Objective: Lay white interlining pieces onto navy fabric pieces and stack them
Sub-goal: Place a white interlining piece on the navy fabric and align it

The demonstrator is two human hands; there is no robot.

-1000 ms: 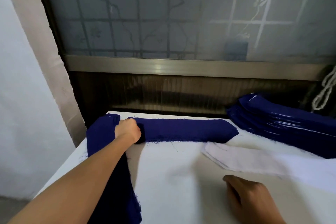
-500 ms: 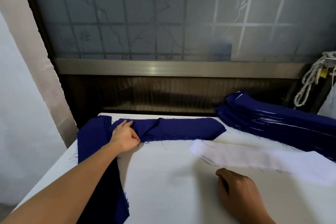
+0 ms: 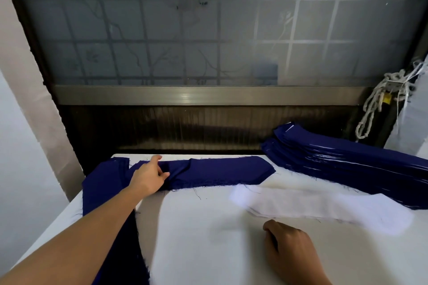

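A long navy fabric piece [image 3: 222,171] lies across the far side of the white table [image 3: 199,243]. My left hand [image 3: 149,177] is at its left end and pinches the rumpled cloth between thumb and fingers, with the index finger stretched toward the far edge. A white interlining piece [image 3: 312,206] lies to the right, just in front of the navy piece. My right hand [image 3: 291,250] rests on the table just in front of the interlining, fingers loosely curled, holding nothing.
A tall stack of navy pieces with white layers between them [image 3: 347,164] sits at the back right. More navy fabric [image 3: 104,185] hangs over the table's left edge under my left arm. A window frame [image 3: 208,95] stands behind; knotted rope [image 3: 379,104] hangs at the right.
My left hand has gone from a closed fist on the navy piece's end to a looser hold with the index finger stretched out. The right hand has stayed on the table.
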